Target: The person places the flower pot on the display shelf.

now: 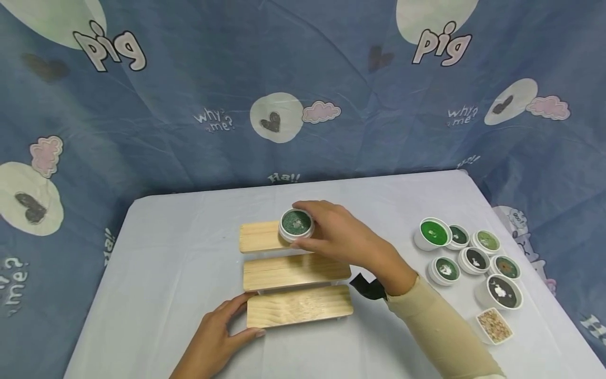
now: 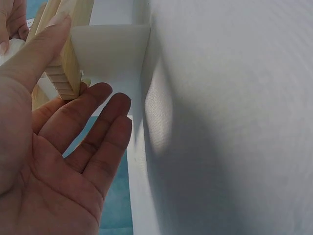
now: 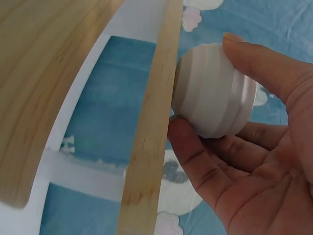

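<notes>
A three-tier stand (image 1: 298, 271) of pale wooden boards on whitish supports stands mid-table. My left hand (image 1: 215, 331) holds the left end of its lowest, nearest board (image 2: 66, 88), thumb on one side and fingers on the other. Between thumb and fingers, my right hand (image 1: 343, 234) grips a round white jar (image 1: 296, 223) with dark green contents. That jar is upright over the right part of the top, farthest board (image 1: 260, 237). In the right wrist view the jar's base (image 3: 183, 78) is right against this board; whether it bears weight I cannot tell.
At the table's right are several white round containers with green or dark contents, including a bright green cup (image 1: 433, 233) and a dark-filled cup (image 1: 503, 292). A square dish of tan bits (image 1: 494, 326) sits nearer. A patterned blue cloth (image 1: 303, 68) hangs behind the table.
</notes>
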`<state>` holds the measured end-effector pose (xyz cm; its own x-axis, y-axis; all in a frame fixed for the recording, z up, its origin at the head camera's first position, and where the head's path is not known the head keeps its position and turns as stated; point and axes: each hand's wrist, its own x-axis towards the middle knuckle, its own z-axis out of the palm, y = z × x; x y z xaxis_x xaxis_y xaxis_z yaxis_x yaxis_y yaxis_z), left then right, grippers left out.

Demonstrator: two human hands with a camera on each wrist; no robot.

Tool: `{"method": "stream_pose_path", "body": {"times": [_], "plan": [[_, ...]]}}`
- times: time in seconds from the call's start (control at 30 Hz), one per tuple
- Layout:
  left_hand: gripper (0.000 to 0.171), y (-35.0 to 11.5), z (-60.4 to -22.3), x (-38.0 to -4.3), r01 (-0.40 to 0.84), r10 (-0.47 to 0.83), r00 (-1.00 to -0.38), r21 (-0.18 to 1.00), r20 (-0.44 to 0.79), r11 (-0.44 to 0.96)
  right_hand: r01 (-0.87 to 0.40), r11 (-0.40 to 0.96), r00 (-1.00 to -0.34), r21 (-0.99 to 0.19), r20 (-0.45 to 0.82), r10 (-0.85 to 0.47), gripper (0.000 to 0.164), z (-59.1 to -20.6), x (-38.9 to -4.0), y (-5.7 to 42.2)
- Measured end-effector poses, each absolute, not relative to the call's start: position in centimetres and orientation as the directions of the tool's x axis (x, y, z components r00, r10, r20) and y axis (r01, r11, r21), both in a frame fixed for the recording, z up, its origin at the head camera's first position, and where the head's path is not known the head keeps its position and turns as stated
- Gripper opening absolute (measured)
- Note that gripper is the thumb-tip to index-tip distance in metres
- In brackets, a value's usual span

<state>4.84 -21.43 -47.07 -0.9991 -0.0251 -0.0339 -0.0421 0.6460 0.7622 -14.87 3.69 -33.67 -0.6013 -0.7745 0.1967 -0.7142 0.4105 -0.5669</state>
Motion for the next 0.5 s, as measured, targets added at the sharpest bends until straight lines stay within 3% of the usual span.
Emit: {"method": "stream_pose_path", "body": {"times": [0.5], "plan": [[0.069,-21.5,-47.2,4.8,-0.041,-0.036,-0.999,0.752,-0.023,0.658,-0.761,0.33,-0.524,-0.558,0.23,-0.82,0.065,-33.6,-14.7,1.4]]}}
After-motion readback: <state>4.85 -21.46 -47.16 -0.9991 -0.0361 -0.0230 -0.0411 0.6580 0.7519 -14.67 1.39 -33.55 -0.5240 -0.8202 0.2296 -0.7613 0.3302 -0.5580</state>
